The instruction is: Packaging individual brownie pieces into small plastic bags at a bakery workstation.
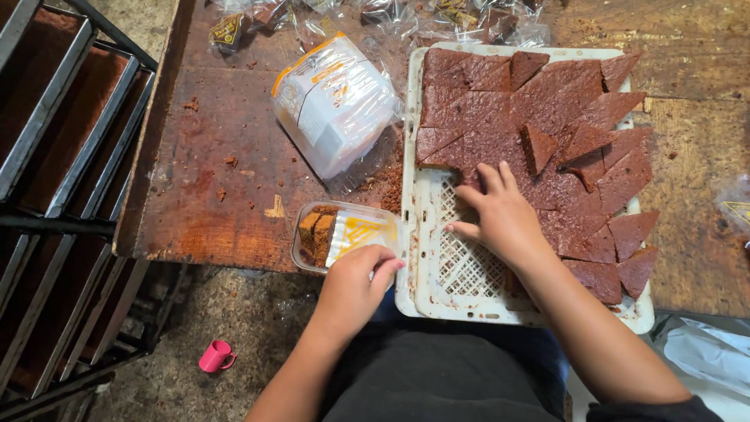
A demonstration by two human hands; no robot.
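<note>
**Hands at the cake tray and the small tub**

The right hand (504, 211) reaches forward from the lower right, forearm angled up and to the left, palm down over the white tray (445, 289). Its fingers are spread and lie flat on the brown cake pieces (547, 117), the thumb resting on the bare lattice of the tray; it presses on the cake rather than gripping anything.

The left hand (355, 285) comes up from the bottom middle, wrist bent, fingers curled down over the near edge of a clear plastic tub (344, 234). It holds the tub lightly by that edge.

The tub sits at the near edge of the wooden table (219, 172), touching the tray's left side. Its long axis runs left to right, and a few brown cake blocks stand at its left end.

The cake pieces are mostly triangles, filling the far and right parts of the tray; the near left part is bare. A wrapped stack of tubs (336, 105) lies tilted beyond the tub. A metal rack (55, 156) stands to the left, and a pink cup (215, 355) lies on the floor.
</note>
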